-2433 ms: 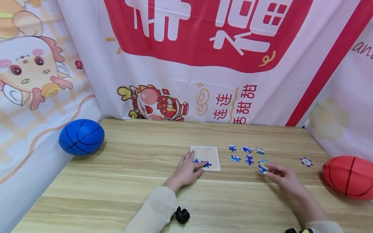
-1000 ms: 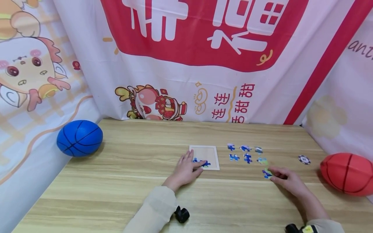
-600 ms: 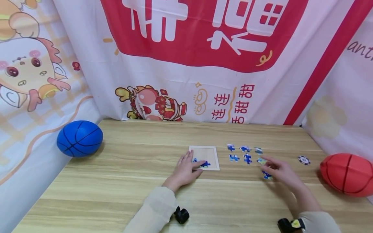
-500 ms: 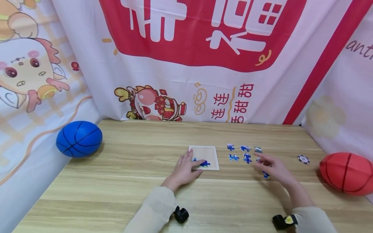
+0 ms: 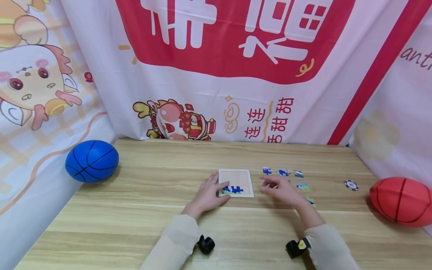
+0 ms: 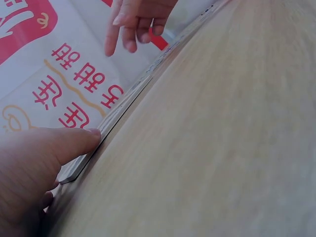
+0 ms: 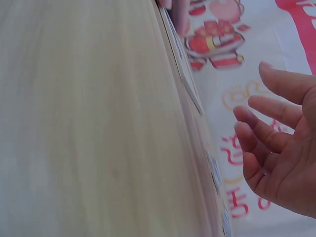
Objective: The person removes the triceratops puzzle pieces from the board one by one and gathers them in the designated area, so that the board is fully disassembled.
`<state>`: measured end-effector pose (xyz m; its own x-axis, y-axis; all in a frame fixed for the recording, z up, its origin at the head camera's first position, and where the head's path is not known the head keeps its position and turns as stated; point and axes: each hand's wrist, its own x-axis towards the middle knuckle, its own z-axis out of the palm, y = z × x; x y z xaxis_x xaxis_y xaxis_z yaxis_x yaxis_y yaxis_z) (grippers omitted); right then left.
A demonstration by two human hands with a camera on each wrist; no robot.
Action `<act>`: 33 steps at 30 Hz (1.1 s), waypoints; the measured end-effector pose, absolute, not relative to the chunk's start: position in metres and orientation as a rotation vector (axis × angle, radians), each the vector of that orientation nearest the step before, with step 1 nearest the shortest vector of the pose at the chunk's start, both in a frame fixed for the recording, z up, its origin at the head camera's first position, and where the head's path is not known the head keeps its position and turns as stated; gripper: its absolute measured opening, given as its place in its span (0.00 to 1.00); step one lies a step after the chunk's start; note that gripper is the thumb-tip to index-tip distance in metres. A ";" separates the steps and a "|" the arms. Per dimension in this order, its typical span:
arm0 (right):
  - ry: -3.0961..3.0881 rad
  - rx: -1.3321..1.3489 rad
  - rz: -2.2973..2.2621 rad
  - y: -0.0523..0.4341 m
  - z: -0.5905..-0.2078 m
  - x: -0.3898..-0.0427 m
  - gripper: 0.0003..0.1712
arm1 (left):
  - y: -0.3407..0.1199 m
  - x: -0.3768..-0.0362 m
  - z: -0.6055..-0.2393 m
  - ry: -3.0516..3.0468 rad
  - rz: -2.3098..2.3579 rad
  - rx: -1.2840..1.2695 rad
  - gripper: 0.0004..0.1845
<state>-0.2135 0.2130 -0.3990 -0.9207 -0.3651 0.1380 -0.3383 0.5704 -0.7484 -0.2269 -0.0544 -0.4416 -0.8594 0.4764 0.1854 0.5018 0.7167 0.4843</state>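
A square white-rimmed puzzle tray (image 5: 251,183) lies on the table, with joined blue and green jigsaw pieces (image 5: 233,189) along its near side. My left hand (image 5: 206,193) rests at the tray's left side, with one finger reaching over the pieces; in the left wrist view its thumb (image 6: 74,143) touches the tray edge. My right hand (image 5: 281,189) hovers right of the tray with fingers loosely bent; the right wrist view shows nothing in it. Loose jigsaw pieces (image 5: 282,172) lie beyond and right of it, some partly hidden by the hand.
A blue ball (image 5: 92,161) sits at the table's left edge, and a red ball (image 5: 401,201) at the right. A poker chip (image 5: 351,185) lies between the loose pieces and the red ball. Printed cloth (image 5: 202,86) hangs behind the wooden table (image 5: 162,165).
The right hand let go of a blue-green piece at the near right of the loose pieces, then moved left toward the tray. The left hand shifted slightly, uncovering more of the joined pieces.
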 end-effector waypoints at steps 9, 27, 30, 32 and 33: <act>2.699 -0.582 -1.350 0.175 -0.409 -0.222 0.20 | -0.055 -0.227 -0.441 -2.882 -0.832 -0.818 0.26; 2.864 -0.479 -1.188 0.148 -0.437 -0.221 0.19 | -0.055 -0.228 -0.442 -2.884 -0.801 -0.803 0.26; 2.877 -0.440 -1.175 0.145 -0.437 -0.220 0.18 | -0.054 -0.227 -0.442 -2.881 -0.808 -0.804 0.26; 2.885 -0.434 -1.181 0.143 -0.435 -0.219 0.17 | -0.054 -0.227 -0.441 -2.879 -0.813 -0.804 0.26; 2.891 -0.439 -1.180 0.143 -0.435 -0.219 0.17 | -0.055 -0.227 -0.442 -2.879 -0.813 -0.803 0.26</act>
<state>-0.2193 0.1426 -0.4349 -0.9612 -0.2509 0.1143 -0.2592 0.6814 -0.6845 -0.2273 -0.0546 -0.4415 -0.8646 0.4700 0.1774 0.4934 0.7280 0.4760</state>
